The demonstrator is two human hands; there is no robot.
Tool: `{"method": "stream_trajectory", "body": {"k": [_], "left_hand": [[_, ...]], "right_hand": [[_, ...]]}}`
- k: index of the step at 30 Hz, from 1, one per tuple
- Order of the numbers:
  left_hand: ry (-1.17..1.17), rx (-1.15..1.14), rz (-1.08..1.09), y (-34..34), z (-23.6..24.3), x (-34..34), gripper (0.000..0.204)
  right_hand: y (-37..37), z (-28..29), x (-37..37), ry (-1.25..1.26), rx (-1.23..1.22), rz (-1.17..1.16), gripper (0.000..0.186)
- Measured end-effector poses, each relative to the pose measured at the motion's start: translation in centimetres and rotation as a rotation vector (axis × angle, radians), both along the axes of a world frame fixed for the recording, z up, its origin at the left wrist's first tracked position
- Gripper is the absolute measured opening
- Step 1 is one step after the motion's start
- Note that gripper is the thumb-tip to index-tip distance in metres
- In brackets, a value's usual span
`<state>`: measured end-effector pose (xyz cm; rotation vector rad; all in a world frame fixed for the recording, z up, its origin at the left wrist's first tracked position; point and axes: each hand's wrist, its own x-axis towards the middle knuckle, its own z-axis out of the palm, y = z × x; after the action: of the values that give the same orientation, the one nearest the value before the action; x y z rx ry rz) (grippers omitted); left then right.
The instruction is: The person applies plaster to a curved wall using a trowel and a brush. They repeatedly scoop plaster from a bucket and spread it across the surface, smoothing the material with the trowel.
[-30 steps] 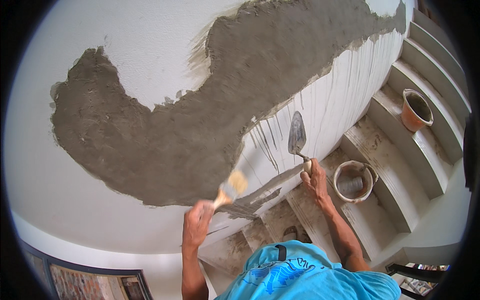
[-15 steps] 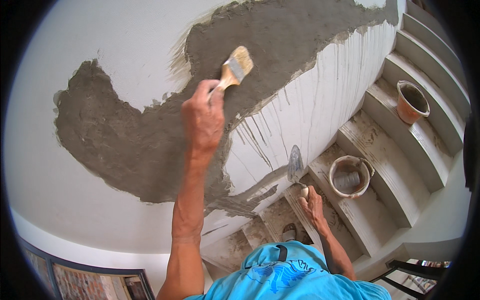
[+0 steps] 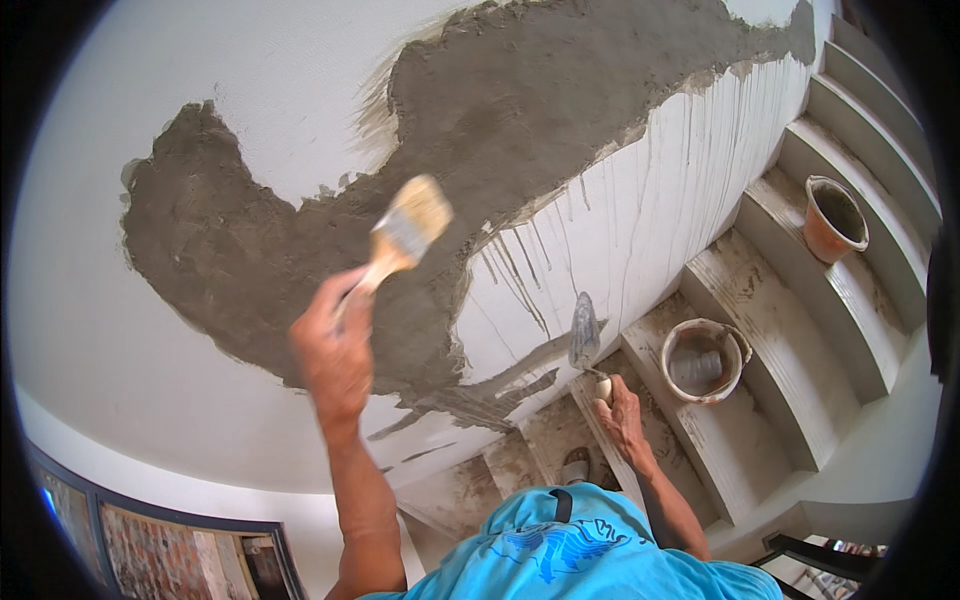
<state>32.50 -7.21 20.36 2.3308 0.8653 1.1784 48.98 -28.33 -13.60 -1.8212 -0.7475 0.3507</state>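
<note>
My left hand point(image 3: 335, 355) grips the wooden handle of a flat paintbrush point(image 3: 412, 222), its pale bristles pointing up and to the right. The brush is in front of a broad patch of wet grey mortar point(image 3: 300, 265) on the white wall; whether the bristles touch it I cannot tell. Lower down on the right, my right hand point(image 3: 622, 418) is closed round the light handle of a pointing trowel point(image 3: 584, 330). Its grey-smeared blade points upward near the foot of the wall.
Concrete stairs point(image 3: 760, 330) climb along the wall to the upper right, stained with mortar. A mortar-crusted bucket point(image 3: 722, 395) with murky contents stands on one step, an orange bucket point(image 3: 822, 240) higher up. Grey drips run down the white wall point(image 3: 640, 210). A dark-framed window point(image 3: 170, 545) is at lower left.
My left hand has moved down and to the left across the mortar patch with the paintbrush. My right hand keeps the trowel in nearly the same place. The view has shifted slightly.
</note>
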Motion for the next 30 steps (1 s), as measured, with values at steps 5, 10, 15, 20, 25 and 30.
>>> {"method": "stream_trajectory", "body": {"k": [5, 10, 15, 20, 25, 30], "left_hand": [[0.028, 0.230, -0.252, 1.6, -0.2, 9.8, 0.015], [0.067, 0.329, -0.194, 3.8, -1.4, 11.5, 0.014], [0.104, 0.237, 0.024, 2.1, -3.5, 3.0, 0.017], [0.123, 0.154, -0.030, 0.2, -1.5, 3.4, 0.016], [0.040, 0.210, -0.238, 2.0, -2.1, 10.4, 0.014], [0.045, 0.291, -0.238, 5.8, -5.8, 10.9, 0.015]], "right_hand": [[0.6, -0.5, -1.2, 0.044, -0.066, 0.046, 0.027], [-0.8, -2.8, -2.5, 0.019, -0.056, 0.025, 0.029], [-2.7, -2.5, -2.3, 0.070, -0.078, -0.060, 0.031], [-1.6, 0.1, -0.7, 0.016, 0.012, -0.062, 0.032], [1.2, 2.7, -0.1, 0.050, 0.027, -0.006, 0.031], [1.2, 0.7, -0.6, 0.003, 0.037, -0.001, 0.031]]}}
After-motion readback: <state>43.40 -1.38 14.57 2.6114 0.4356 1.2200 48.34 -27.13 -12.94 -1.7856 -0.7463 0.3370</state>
